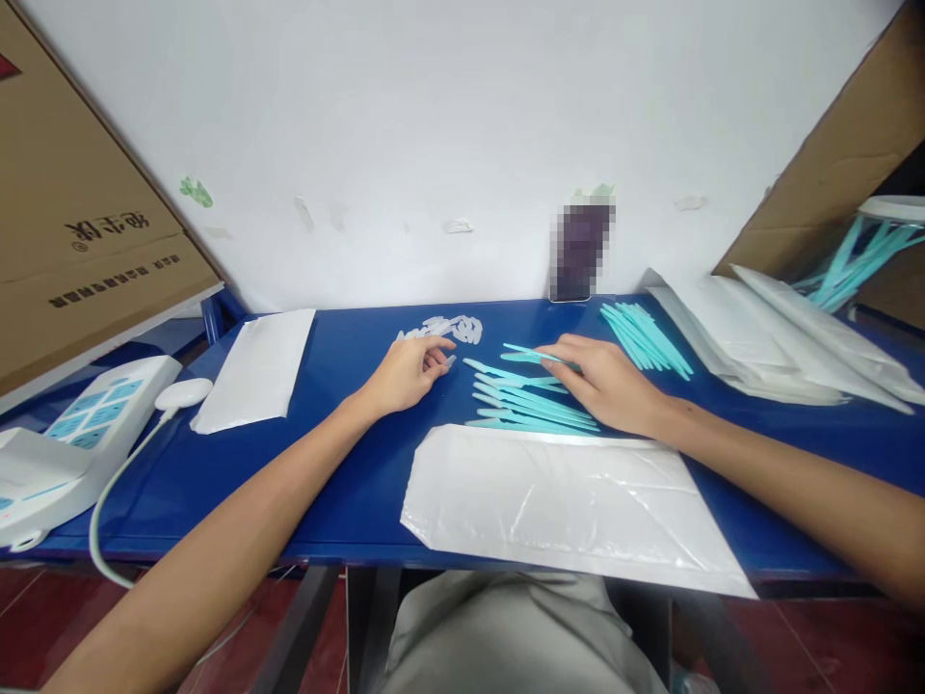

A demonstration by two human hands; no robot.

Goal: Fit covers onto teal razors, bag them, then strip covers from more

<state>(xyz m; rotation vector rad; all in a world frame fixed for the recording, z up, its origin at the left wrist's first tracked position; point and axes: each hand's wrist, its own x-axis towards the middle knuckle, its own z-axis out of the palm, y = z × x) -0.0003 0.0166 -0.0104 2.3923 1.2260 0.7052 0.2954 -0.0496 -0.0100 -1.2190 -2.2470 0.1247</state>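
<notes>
My left hand [409,371] rests on the blue table [347,482], fingers curled around a small clear plastic cap, just below a pile of clear caps [444,330]. My right hand [603,381] lies over a row of several turquoise plastic sticks [524,400], its fingers pinching one stick [524,355] at the top of the row. A flat white plastic bag [570,506] lies in front of both hands near the table's front edge.
A second bundle of turquoise sticks [647,335] lies at the back right, beside a stack of white bags [780,342]. Another white bag [256,371] sits at the left. A white device with a cable [65,448] and cardboard boxes [79,212] flank the table.
</notes>
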